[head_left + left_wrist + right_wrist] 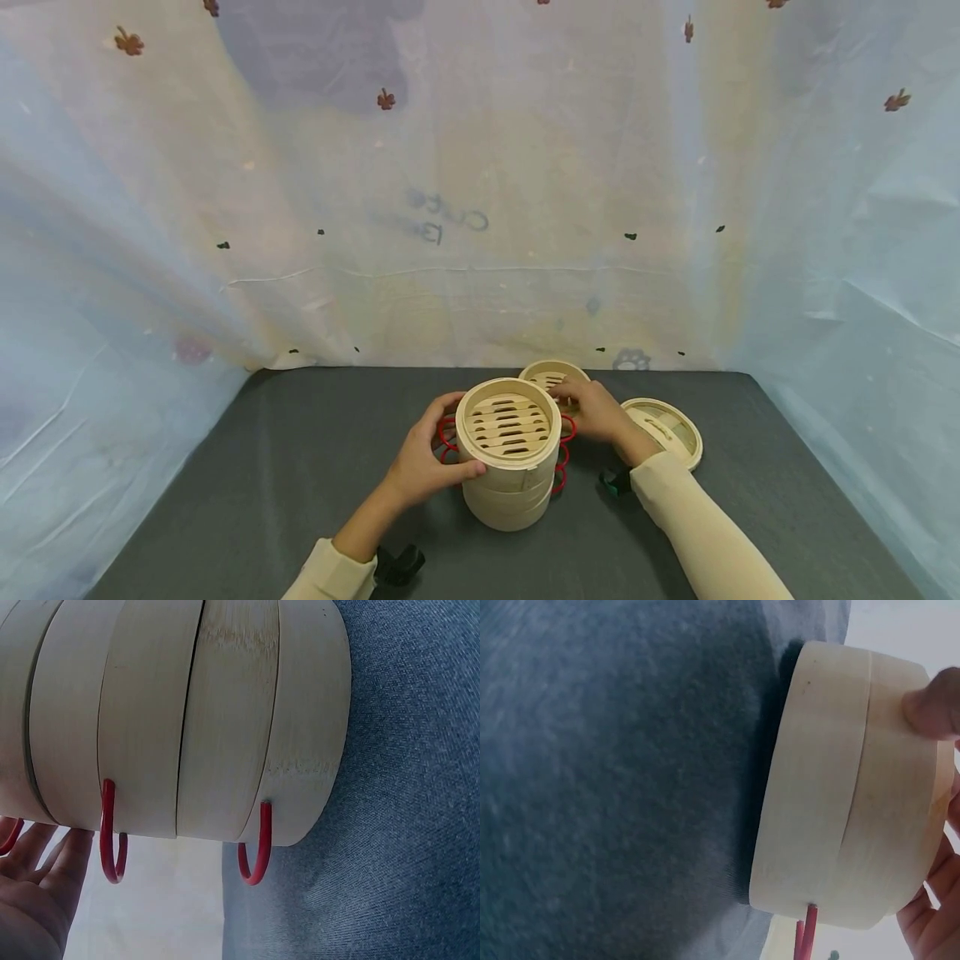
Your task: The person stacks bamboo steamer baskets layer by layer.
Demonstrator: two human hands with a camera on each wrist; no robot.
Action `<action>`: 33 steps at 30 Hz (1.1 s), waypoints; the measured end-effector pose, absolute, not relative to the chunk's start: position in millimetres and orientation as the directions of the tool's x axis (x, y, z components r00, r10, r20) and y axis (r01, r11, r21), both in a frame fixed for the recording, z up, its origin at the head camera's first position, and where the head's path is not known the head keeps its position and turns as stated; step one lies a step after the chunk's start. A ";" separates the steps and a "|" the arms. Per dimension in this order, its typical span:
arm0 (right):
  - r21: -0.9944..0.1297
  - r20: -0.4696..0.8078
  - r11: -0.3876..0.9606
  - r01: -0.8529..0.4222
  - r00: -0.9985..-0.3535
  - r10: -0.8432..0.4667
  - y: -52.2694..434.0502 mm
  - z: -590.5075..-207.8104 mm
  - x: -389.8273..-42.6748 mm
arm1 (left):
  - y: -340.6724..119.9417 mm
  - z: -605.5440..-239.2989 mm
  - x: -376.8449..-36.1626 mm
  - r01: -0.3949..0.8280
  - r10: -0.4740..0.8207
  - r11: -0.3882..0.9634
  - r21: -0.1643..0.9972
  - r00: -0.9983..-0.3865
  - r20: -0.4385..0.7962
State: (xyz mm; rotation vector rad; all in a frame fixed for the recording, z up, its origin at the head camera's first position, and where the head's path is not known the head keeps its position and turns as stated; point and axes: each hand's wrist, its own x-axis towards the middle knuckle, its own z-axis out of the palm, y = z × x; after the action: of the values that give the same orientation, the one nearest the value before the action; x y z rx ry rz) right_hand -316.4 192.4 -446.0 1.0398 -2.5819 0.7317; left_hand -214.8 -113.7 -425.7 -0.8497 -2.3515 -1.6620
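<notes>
Currently, your left hand (423, 467) grips the near-left side of the stacked bamboo steamer (510, 454), which stands at mid-desk (262, 483). Red wire loops (564, 454) protrude between its tiers on both sides. Your right hand (596, 408) curls its fingers over a separate steamer tier (546, 371) just behind the stack. 1 steamer lid (671, 429) lies to the right, on the desk.

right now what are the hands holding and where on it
Left hand grips the bamboo steamer stack by its top tier's side wall; right hand rests on the far side, grip unclear.
</notes>
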 end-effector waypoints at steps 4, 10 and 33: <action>-0.363 0.401 0.630 -0.686 -0.725 -0.560 193.0 -441.1 -314.2 | -113.7 -425.3 -213.9 0.520 0.360 0.233 0.822 -0.831 0.424; -0.348 0.401 0.671 -0.655 -0.751 -0.525 193.5 -438.5 -313.5 | -114.9 -427.3 -214.5 0.540 0.366 0.205 0.816 -0.816 0.448; -0.400 0.393 0.697 -0.595 -0.799 -0.455 199.6 -414.1 -310.0 | -113.7 -399.4 -199.4 0.541 0.382 0.224 0.811 -0.814 0.438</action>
State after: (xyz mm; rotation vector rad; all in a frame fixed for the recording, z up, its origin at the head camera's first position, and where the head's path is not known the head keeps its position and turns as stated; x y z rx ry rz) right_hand -310.0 199.6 -414.1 0.8352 -2.6439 0.7585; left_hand -199.4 -113.7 -399.4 -0.8895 -2.3397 -1.6464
